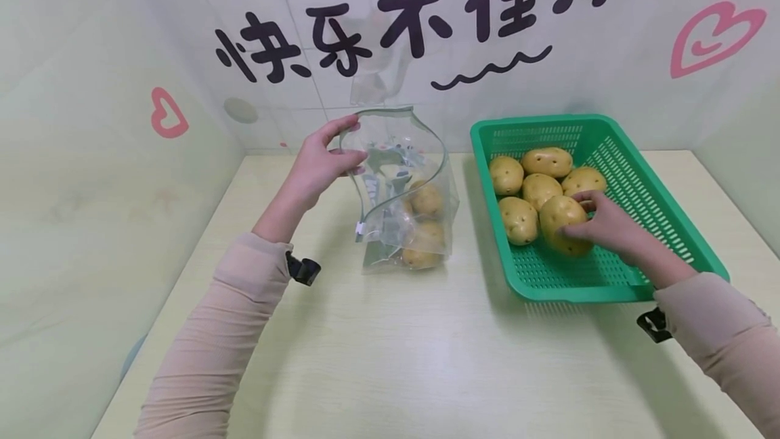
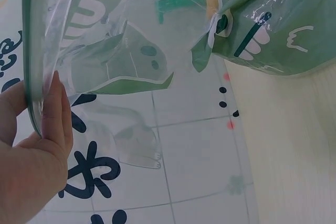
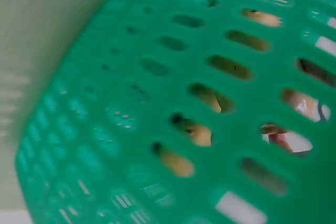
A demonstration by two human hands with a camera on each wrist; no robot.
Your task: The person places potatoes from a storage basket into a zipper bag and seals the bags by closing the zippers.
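My left hand (image 1: 321, 162) pinches the rim of a clear zip bag (image 1: 376, 221) that stands with its mouth wide. In the left wrist view, the thumb and fingers (image 2: 56, 111) lie on either side of the bag's green edge. Potatoes (image 1: 422, 244) sit low inside the bag. On the right, my right hand (image 1: 612, 227) grips a potato (image 1: 562, 221) from its right side, over the green basket (image 1: 518, 284). Several other potatoes (image 1: 547, 162) lie around it there. The right wrist view is filled by the slotted basket wall (image 3: 152, 93), which hides most of that hand.
A pale wooden table (image 1: 390, 358) carries the bag and the basket. Behind them rises a white backdrop (image 1: 183, 39) with black lettering and pink hearts. The basket's raised rim stands between the bag and the potatoes in it.
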